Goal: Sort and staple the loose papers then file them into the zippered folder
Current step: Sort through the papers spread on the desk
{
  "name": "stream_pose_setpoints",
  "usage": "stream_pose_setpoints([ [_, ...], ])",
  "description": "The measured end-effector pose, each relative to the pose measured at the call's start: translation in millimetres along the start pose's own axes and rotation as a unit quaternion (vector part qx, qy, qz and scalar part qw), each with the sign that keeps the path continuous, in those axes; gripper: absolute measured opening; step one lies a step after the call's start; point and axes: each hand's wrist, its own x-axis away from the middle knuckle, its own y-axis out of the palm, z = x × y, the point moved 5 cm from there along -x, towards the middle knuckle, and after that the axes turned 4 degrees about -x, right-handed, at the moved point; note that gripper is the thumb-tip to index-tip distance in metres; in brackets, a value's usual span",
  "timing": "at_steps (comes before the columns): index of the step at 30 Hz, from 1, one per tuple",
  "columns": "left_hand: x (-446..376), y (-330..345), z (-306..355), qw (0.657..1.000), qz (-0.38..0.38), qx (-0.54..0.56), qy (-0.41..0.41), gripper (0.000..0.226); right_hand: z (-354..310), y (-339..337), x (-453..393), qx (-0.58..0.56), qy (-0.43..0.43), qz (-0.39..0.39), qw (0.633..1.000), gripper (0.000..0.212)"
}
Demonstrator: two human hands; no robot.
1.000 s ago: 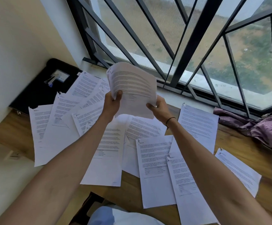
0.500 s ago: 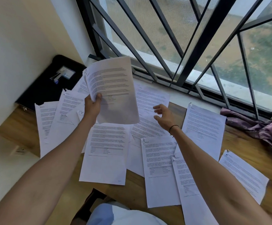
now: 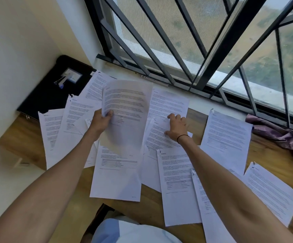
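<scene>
Left hand (image 3: 101,120): grips a blurred sheaf (image 3: 126,113), apparently several pages, raised above the counter (image 3: 271,155).
Right hand (image 3: 176,128): fingers spread, pressing a sheet (image 3: 159,135).
Folder (image 3: 54,95): far-left corner.

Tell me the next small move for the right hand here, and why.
Probably pinch and lift the sheet under the right hand, then bring it to the stack that the left hand holds raised. The right hand's fingers rest spread on that sheet, holding nothing, and many papers lie loose on the wooden desk.
</scene>
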Motion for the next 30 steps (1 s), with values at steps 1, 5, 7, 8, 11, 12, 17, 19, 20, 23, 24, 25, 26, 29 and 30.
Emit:
stream_pose_setpoints([
  [1,-1,0,-2,1.0,0.002,0.001,-0.005,0.036,-2,1,-1,0.007,0.004,0.002,1.0,0.068],
  [5,-5,-1,-8,1.0,-0.003,-0.008,-0.01,0.037,-4,4,-9,0.002,0.026,-0.006,1.0,0.06],
  [7,-7,-2,-9,1.0,-0.008,-0.013,-0.011,0.037,-1,5,-13,0.003,0.035,-0.016,0.999,0.045],
  [8,-7,-2,-9,1.0,-0.009,-0.015,-0.011,0.038,-1,4,-15,0.007,0.034,-0.014,0.999,0.032],
  [11,-8,-3,-11,1.0,-0.015,-0.016,-0.017,0.039,-4,-4,-16,-0.014,0.017,-0.002,1.0,0.014],
  [12,-8,-3,-12,0.999,-0.02,-0.016,-0.02,0.039,-6,-8,-17,-0.027,0.014,-0.001,1.0,0.016],
  [17,-8,5,-10,0.999,-0.048,-0.014,-0.018,0.034,-10,-36,-28,-0.105,0.002,0.028,0.994,0.019],
  [19,-5,11,-6,0.997,-0.081,-0.017,-0.002,0.028,-14,-51,-34,-0.133,-0.011,0.048,0.99,0.021],
  [20,-4,16,-3,0.994,-0.101,-0.024,0.015,0.027,-17,-59,-37,-0.144,-0.018,0.055,0.988,0.019],
  [23,1,32,11,0.981,-0.166,-0.055,0.088,0.044,-27,-87,-43,-0.163,-0.046,0.081,0.982,0.016],
  [24,2,39,16,0.976,-0.185,-0.06,0.097,0.05,-32,-96,-45,-0.166,-0.066,0.086,0.98,0.018],
  [25,3,45,18,0.972,-0.202,-0.064,0.099,0.054,-38,-104,-46,-0.169,-0.089,0.086,0.978,0.019],
  [26,3,51,21,0.968,-0.216,-0.07,0.103,0.056,-46,-114,-46,-0.174,-0.109,0.082,0.975,0.018],
  [29,1,65,28,0.959,-0.246,-0.079,0.117,0.062,-70,-144,-45,-0.19,-0.153,0.053,0.968,0.011],
  [30,0,69,31,0.958,-0.251,-0.074,0.118,0.063,-77,-152,-45,-0.187,-0.17,0.041,0.967,0.01],
])
